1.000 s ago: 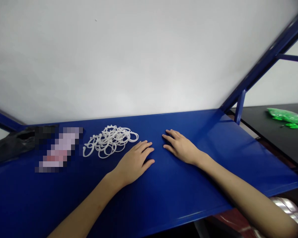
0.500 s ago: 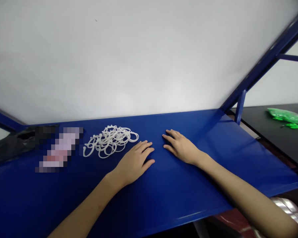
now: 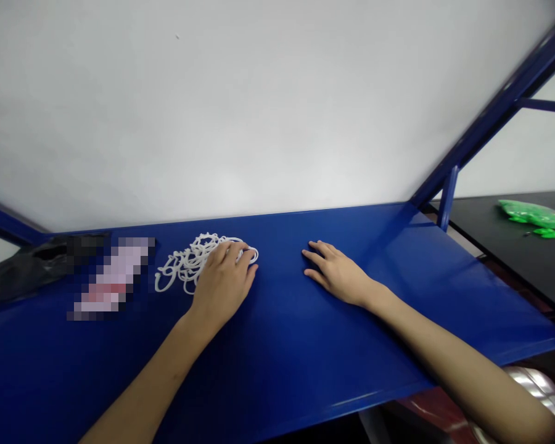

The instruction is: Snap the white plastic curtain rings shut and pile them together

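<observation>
Left hand (image 3: 226, 280): back uppermost, palm down, over the right-hand part of a pile of white loops (image 3: 202, 246). Forearm enters from the lower left and slants up and to the right, the wrist nearly in line with it. Fingers point away from the body, slightly parted and bent downward at the tips; thumb lies out on the right side, just below the pile's right end. Fingertips overlap the loops; cannot tell whether any loop is pinched beneath them.

Right hand (image 3: 337, 274): open, palm down on the bare blue tabletop (image 3: 287, 345), well apart from the pile. Forearm runs in from the lower right; fingers spread loosely toward the upper left, thumb set apart and pointing left.

Pile location: left of centre on the tabletop, loops tangled, some spilling out to the left. Farther left, a pixelated pale item (image 3: 115, 268), then a black bag (image 3: 18, 271). At far right, a bag of green pieces (image 3: 531, 214) lies on a separate black surface (image 3: 504, 259).
</observation>
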A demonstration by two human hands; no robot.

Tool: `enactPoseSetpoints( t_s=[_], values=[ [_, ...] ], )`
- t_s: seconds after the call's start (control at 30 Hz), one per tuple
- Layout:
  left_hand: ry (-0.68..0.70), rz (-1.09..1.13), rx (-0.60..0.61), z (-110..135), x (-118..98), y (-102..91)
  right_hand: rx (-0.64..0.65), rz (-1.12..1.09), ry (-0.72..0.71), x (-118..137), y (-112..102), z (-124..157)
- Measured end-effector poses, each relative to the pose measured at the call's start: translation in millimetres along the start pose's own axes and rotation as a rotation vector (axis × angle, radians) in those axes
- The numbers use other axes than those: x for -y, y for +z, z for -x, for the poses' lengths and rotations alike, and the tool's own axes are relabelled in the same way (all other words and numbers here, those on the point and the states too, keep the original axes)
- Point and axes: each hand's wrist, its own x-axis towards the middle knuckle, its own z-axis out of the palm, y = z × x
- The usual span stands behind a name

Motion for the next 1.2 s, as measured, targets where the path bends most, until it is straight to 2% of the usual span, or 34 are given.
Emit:
enactPoseSetpoints(
  t_s=[0.17,0.3,0.4,0.5,0.6,0.77,1.0,1.2],
  values=[
    [0.020,-0.055,0.032,1,9,2.3,0.013,0.008,0.009,0,0,0],
    [0.062,-0.036,-0.074,-1,-3,-4.9,0.014,0.012,0.012,0,1,-1],
    [0.123,0.060,-0.114,-1,-16,-8.1,-0.012,-0.024,-0.005,4,-1,-1],
    [0.205,0.189,-0.062,1,-25,-5.5,-0.093,-0.166,-0.054,13,-9,-1],
    [0.256,0.275,-0.020,4,-30,-1.5,-0.152,-0.305,-0.175,27,-19,1],
    [0.282,0.350,-0.041,6,-32,-1.6,-0.141,-0.377,-0.343,41,-25,3],
    [0.311,0.305,-0.018,5,-34,-4.9,-0.142,-0.347,-0.348,37,-19,3],
    [0.304,0.251,0.087,4,-38,-7.1,-0.117,-0.281,-0.372,38,-16,1]
  ],
)
